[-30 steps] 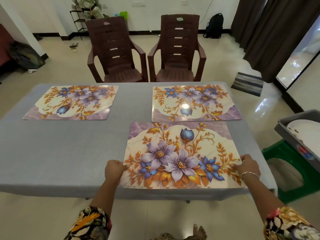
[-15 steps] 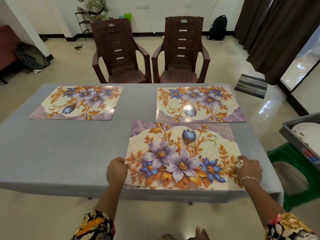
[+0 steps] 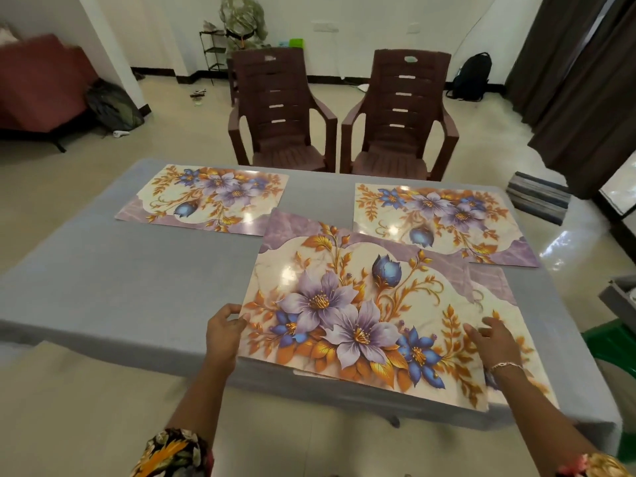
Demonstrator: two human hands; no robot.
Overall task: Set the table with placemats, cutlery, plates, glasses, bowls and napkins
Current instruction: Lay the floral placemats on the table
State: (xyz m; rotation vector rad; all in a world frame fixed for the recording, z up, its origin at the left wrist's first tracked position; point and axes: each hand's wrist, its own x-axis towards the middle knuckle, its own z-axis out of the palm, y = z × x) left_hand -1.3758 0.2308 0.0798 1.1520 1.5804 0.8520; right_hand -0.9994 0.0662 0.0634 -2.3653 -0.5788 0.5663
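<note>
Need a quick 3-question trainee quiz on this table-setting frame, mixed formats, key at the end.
1. True or false: the right hand rests open-fingered on the near placemat.
2. How many placemats lie on the table's far side, by the chairs?
3. The left hand grips the near placemat's: A) left edge B) far edge C) right corner.
Key: 1 true; 2 two, the far-left placemat and far-right placemat; 3 A.
</note>
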